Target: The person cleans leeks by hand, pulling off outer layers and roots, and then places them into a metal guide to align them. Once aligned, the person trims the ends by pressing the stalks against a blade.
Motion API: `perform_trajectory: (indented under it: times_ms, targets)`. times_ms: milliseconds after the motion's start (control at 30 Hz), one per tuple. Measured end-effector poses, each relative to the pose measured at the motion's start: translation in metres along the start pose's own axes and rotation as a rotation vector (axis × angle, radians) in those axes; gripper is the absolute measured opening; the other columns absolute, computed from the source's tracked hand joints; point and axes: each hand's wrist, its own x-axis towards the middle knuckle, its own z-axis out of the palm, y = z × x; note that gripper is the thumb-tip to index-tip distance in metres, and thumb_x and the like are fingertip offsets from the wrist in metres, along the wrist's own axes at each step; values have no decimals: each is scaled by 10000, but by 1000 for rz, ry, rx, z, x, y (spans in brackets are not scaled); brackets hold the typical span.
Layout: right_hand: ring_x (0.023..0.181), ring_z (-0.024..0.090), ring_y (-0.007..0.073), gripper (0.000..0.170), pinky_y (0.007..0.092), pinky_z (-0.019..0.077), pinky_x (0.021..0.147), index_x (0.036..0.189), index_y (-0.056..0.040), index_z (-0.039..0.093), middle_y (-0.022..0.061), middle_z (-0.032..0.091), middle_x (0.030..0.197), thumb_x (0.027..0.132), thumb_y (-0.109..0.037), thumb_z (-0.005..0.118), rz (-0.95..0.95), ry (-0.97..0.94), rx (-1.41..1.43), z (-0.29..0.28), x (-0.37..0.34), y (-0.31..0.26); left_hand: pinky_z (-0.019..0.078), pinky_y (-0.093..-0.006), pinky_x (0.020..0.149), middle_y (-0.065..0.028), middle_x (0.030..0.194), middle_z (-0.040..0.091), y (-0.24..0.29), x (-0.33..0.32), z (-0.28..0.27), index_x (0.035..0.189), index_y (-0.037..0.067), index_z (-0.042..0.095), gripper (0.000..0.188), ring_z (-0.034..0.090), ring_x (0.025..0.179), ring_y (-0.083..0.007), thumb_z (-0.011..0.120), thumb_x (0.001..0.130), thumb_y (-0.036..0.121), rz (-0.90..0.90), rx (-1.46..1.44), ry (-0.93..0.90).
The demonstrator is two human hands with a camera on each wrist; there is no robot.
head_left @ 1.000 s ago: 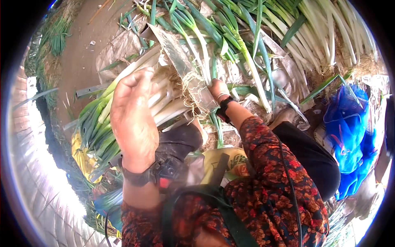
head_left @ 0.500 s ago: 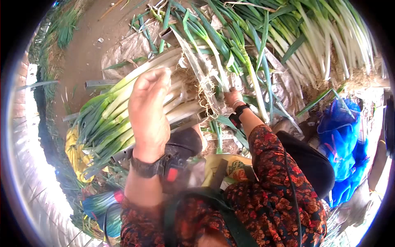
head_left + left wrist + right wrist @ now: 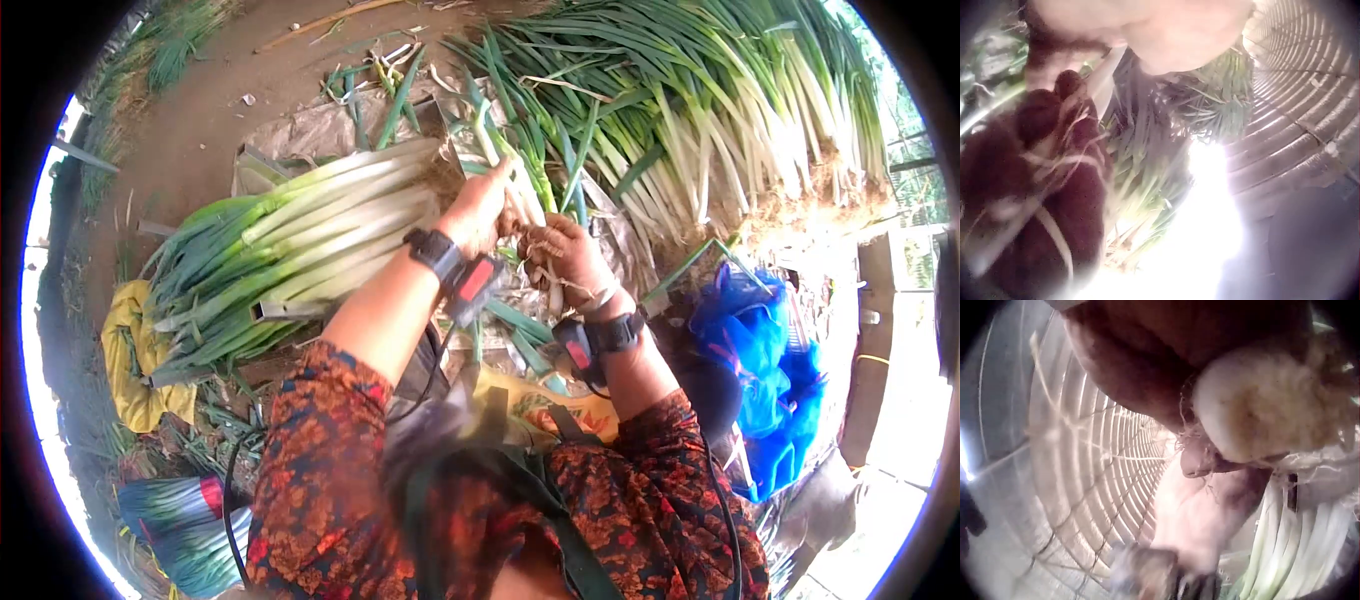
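Both hands meet over a long green onion [image 3: 522, 190] in the head view. My left hand [image 3: 480, 210] grips its pale stem. Close beside it, my right hand [image 3: 570, 258] pinches the root end, where thin roots hang among the fingers. In the right wrist view the white base [image 3: 1254, 406] shows large against the right hand's fingers, with the left hand [image 3: 1210, 500] behind. Strands of root [image 3: 1054, 162] cross the shaded right hand in the left wrist view. Left of the hands, a bundle of green onions [image 3: 330, 220] lies with its leaves pointing left, beside an upright metal plate [image 3: 440, 130].
A big pile of green onions [image 3: 700, 120] spreads along the back right, roots toward me. Blue netting [image 3: 750, 370] lies at the right, a yellow bag [image 3: 140, 350] at the left. A tied bundle [image 3: 180, 530] rests at the lower left. Loose leaves litter the sacking.
My left hand, raised with straight fingers over the bundle before, has come right and down onto the stem. My right hand has drawn the onion away from the metal plate. The head view has shifted.
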Motion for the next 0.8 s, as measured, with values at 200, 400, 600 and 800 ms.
perform_trajectory:
  times_ms: [200,400,600,800]
  targets:
    - [581,516,79,177,243,427,485,943,-6,568,-1,554,721,935,-183,551,-97,92,-464,29,-85,6,556,-456,769,-203,942,619,-7,-2,29,1076,-51,507,256,645,870,-327,529,938,164,-74,-119,133]
    - [623,568,93,197,229,462,555,1019,2,599,19,600,780,912,-153,541,-87,220,-159,13,-106,34,547,-459,842,-214,1005,621,-12,-13,44,1109,-70,517,261,640,949,-341,462,958,136,-138,-100,87]
    - [652,553,81,298,244,448,573,997,-28,602,-11,607,783,892,-303,651,-47,212,66,20,-64,45,550,-457,820,-210,965,612,-42,-11,54,1138,-13,499,251,644,920,-334,503,900,65,-133,-131,116]
    - [554,509,93,211,227,396,486,1022,-1,547,13,551,708,866,-130,606,-16,46,-191,36,-121,3,469,-484,953,-233,1060,592,-26,16,38,1127,-57,488,268,617,979,-349,452,940,132,-190,-272,-103]
